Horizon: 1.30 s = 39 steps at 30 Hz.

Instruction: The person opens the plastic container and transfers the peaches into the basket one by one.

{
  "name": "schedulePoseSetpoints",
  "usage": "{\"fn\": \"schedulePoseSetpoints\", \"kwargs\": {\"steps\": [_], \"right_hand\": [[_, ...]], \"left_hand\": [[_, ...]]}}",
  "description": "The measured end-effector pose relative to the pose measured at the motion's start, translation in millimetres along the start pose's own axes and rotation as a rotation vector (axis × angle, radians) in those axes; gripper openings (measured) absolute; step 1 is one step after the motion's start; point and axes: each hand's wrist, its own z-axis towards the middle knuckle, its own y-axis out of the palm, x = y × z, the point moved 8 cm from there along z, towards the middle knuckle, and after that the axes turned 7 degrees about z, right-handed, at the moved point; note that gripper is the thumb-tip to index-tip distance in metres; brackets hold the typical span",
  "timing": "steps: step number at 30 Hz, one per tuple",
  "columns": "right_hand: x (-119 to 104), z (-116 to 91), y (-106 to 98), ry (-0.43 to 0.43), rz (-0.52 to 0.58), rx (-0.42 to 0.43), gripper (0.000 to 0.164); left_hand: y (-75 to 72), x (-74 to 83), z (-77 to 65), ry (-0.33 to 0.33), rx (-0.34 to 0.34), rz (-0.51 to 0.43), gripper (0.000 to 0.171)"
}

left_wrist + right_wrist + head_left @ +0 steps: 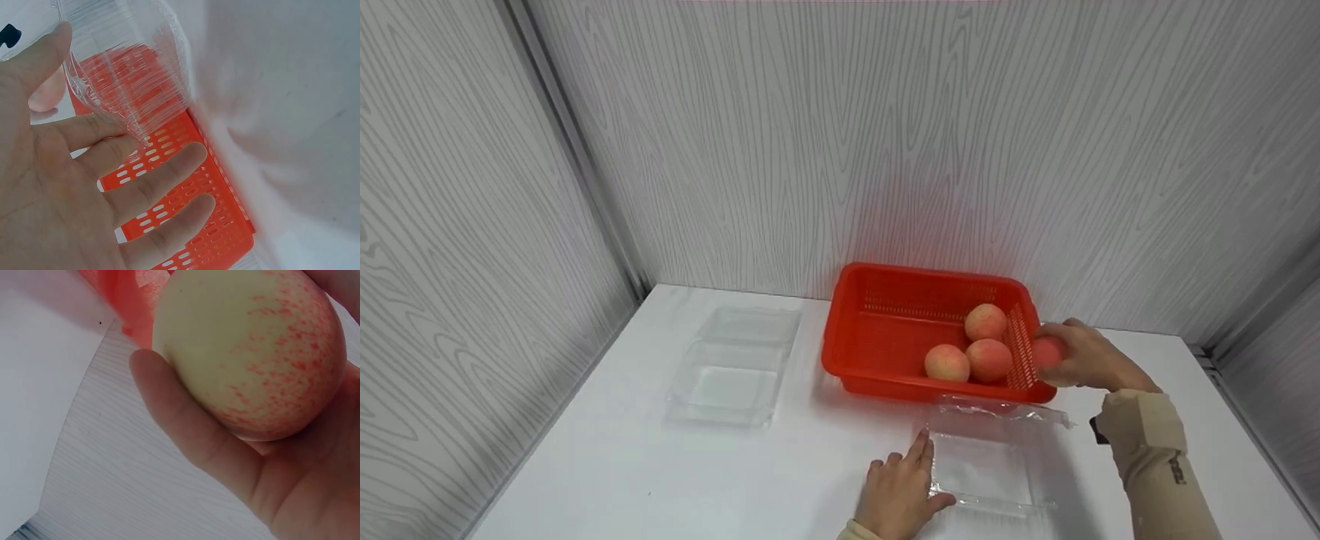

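My right hand (1086, 358) grips a peach (253, 354), pale yellow with red speckles, just right of the red plastic basket (889, 388). Its thumb and fingers curl round the fruit, which is held up off the table. Inside the basket, at its right end, lie three more peaches (990, 360). In front of the basket stands a clear plastic clamshell box (982, 469), its lid folded back toward the basket. My left hand (894, 491) touches the box's left side with outstretched thumb and index finger; the other fingers are spread in the left wrist view.
A second clear plastic box (735, 367) lies opened out on the white table (607, 465), left of the basket. Grey wood-patterned panels (780, 150) close off the back and both sides.
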Motion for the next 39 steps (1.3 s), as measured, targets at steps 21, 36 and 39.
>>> {"fn": "schedulePoseSetpoints", "kwargs": {"steps": [21, 36, 39], "right_hand": [[-20, 28, -1, -0.061, -0.039, 0.008, 0.051], [-32, 47, -5, -0.11, -0.059, 0.088, 0.049], [-35, 49, -3, -0.094, -0.048, 0.075, 0.05]], "left_hand": [[2.9, -1.2, 0.7, -0.006, -0.007, -0.015, 0.08], [4.8, -1.4, 1.1, -0.021, -0.049, -0.028, 0.079], [3.5, -0.5, -0.1, -0.004, -0.03, -0.006, 0.079]]}}
